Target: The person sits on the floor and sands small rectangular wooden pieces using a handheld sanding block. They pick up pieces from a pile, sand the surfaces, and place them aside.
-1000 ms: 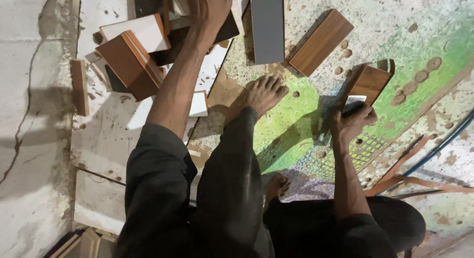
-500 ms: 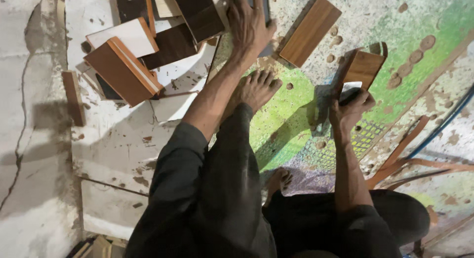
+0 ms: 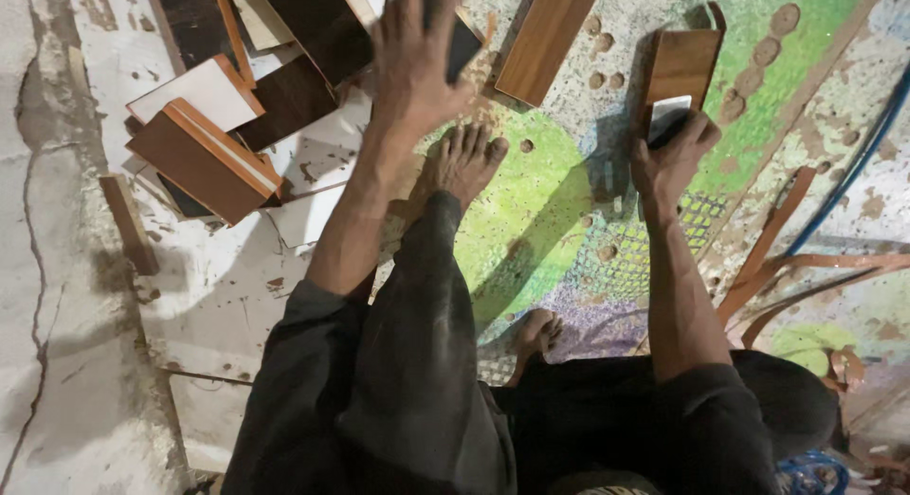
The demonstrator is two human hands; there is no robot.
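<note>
Two hands busy: right holds a block and panel, left reaches for a dark panel.
My right hand [image 3: 668, 158] is wrapped around a small white block [image 3: 668, 116], pressing it on the near end of a brown wood panel [image 3: 684, 68]; best done flat, with even pressure, I'd judge. My left hand [image 3: 412, 64] is spread wide over a dark panel [image 3: 463, 42] lying under my fingertips; whether I'm gripping it, I can't tell. Another brown panel [image 3: 548, 38] lies between my hands, stacked offcuts [image 3: 204, 154] left of my left hand, my foot [image 3: 464, 158] just below it.
</note>
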